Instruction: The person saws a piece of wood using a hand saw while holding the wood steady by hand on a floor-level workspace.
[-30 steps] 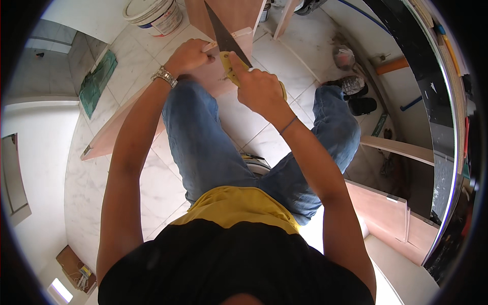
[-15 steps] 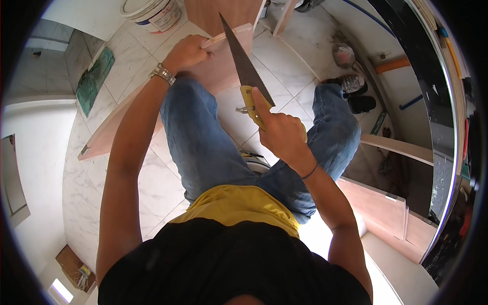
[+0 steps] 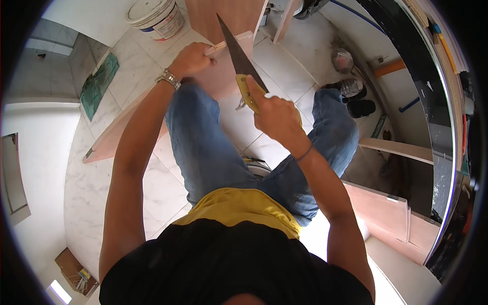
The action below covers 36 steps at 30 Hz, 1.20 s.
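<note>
My left hand (image 3: 190,60), with a metal watch at the wrist, is closed on the upper edge of a pinkish wooden board (image 3: 223,73), beside a narrow pale strip (image 3: 236,39) along that edge. The board extends down-left behind my left knee. My right hand (image 3: 274,117) grips the yellow handle of a hand saw (image 3: 236,56), its toothed blade pointing up and forward, crossing over the strip near my left hand. I cannot tell whether the blade touches the wood.
A white bucket (image 3: 155,23) and upright wooden panel (image 3: 213,12) stand ahead. A green sheet (image 3: 99,86) lies left. At right are a shoe (image 3: 360,108), plastic bag (image 3: 341,60), orange pipe (image 3: 389,68), wooden shelf piece (image 3: 396,150) and leaning panels (image 3: 376,203).
The saw in my right hand moved back toward me and right, then slightly forward and left again since half a second ago. My left hand stays on the board.
</note>
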Each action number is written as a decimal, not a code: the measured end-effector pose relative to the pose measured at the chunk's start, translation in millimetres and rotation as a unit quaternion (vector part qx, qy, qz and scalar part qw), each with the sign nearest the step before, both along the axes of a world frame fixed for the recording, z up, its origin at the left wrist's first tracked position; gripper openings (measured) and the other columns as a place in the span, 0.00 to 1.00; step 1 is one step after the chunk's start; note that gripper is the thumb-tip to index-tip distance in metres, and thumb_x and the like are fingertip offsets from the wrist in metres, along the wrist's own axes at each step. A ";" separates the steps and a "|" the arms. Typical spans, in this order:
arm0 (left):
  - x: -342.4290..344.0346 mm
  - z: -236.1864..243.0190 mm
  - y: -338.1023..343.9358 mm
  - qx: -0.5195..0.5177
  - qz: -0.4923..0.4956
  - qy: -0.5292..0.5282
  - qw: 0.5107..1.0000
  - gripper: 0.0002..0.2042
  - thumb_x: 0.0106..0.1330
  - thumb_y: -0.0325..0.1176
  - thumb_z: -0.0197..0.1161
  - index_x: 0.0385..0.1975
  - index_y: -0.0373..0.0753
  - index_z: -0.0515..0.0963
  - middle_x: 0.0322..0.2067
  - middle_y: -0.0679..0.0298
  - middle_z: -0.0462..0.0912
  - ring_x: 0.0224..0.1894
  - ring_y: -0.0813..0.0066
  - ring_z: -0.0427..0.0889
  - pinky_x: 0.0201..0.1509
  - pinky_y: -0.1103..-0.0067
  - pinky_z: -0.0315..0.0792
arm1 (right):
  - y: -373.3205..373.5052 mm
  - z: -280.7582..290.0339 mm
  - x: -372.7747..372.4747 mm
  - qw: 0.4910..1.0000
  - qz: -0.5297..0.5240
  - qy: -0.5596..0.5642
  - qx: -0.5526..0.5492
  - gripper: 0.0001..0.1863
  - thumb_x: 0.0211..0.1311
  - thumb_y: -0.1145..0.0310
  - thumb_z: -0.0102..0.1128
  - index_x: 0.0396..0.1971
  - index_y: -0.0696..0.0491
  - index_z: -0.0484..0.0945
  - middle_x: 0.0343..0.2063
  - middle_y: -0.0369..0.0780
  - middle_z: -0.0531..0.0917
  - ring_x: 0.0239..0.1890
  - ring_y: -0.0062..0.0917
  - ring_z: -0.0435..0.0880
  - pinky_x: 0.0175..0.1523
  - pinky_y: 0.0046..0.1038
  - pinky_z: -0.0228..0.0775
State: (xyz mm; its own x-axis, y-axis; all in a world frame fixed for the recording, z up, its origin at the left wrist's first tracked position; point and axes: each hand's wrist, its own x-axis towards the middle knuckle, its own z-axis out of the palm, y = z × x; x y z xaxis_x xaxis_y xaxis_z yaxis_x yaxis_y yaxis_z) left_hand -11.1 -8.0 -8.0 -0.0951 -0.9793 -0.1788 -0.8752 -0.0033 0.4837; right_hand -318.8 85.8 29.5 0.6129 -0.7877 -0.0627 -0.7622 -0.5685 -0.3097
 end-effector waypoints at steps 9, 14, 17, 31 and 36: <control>-0.7 4.5 4.4 -0.049 0.008 -0.024 0.998 0.17 0.57 0.39 0.74 0.41 0.34 0.84 0.33 0.45 0.86 0.37 0.50 0.86 0.45 0.64 0.76 | -5.0 4.1 9.3 1.000 0.011 0.010 0.028 0.52 0.51 0.69 0.66 0.79 0.46 0.53 0.23 0.48 0.86 0.27 0.42 0.88 0.36 0.45 0.81; -9.5 5.7 2.8 -0.036 -0.020 -0.013 0.999 0.18 0.56 0.40 0.74 0.42 0.34 0.85 0.33 0.45 0.87 0.38 0.48 0.86 0.45 0.64 0.77 | -29.9 -4.4 28.3 0.994 -0.042 -0.096 0.011 0.47 0.55 0.69 0.63 0.78 0.44 0.57 0.24 0.52 0.85 0.27 0.45 0.88 0.37 0.47 0.81; 4.3 -5.8 4.6 -0.019 -0.035 0.001 0.999 0.20 0.56 0.40 0.74 0.44 0.34 0.85 0.37 0.46 0.87 0.41 0.49 0.86 0.48 0.63 0.78 | -19.7 -2.6 23.7 0.951 -0.048 -0.298 0.062 0.33 0.59 0.70 0.60 0.67 0.54 0.72 0.22 0.46 0.83 0.25 0.34 0.87 0.35 0.40 0.80; 29.5 3.4 38.0 -0.033 -0.028 -0.049 0.998 0.24 0.53 0.44 0.77 0.45 0.34 0.85 0.41 0.47 0.87 0.47 0.51 0.86 0.52 0.62 0.78 | 107.4 4.2 -46.1 0.562 -0.369 -0.556 0.489 0.10 0.74 0.65 0.56 0.41 0.57 0.73 0.20 0.32 0.69 0.18 0.19 0.71 0.29 0.35 0.86; 19.3 11.2 35.5 0.028 -0.021 -0.033 0.999 0.24 0.53 0.44 0.77 0.44 0.33 0.85 0.41 0.46 0.87 0.47 0.52 0.86 0.52 0.62 0.78 | 122.2 2.0 -53.8 0.601 -0.352 -0.557 0.451 0.10 0.74 0.64 0.56 0.41 0.56 0.72 0.19 0.31 0.65 0.18 0.17 0.70 0.29 0.35 0.86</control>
State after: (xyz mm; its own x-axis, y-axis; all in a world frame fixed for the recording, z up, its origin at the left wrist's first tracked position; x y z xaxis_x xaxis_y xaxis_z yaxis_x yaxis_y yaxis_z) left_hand 8.2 27.4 3.2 -0.1217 -0.9631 -0.2399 -0.9054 0.0087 0.4246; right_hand -372.6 208.0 31.5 0.2043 -0.8298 -0.5193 0.2512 0.5572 -0.7915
